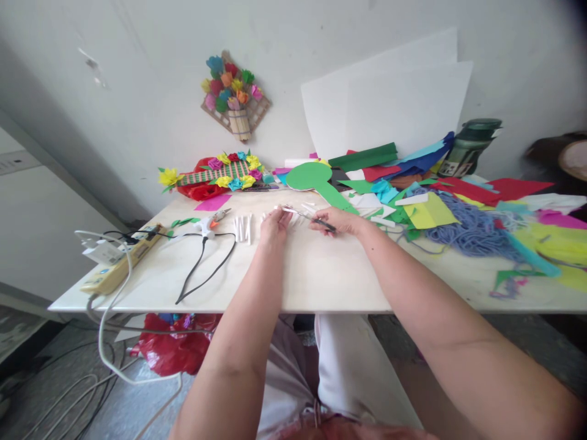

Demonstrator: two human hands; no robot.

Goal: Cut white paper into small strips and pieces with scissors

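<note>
My right hand [337,221] grips a pair of scissors [308,217] whose blades point left toward my left hand [276,223]. My left hand pinches a small white paper strip [287,209] at the blade tips. Both hands rest on the pale table [312,275] near its far middle. Several white rolled paper sticks [243,228] lie just left of my left hand.
A glue gun [211,222] with a black cord lies left of the sticks, beside a power strip [123,263]. Green paper cutout [316,178], coloured paper scraps and blue yarn [468,229] crowd the right. Paper flower crafts [220,173] stand at the back; a red bag [177,348] lies under the table.
</note>
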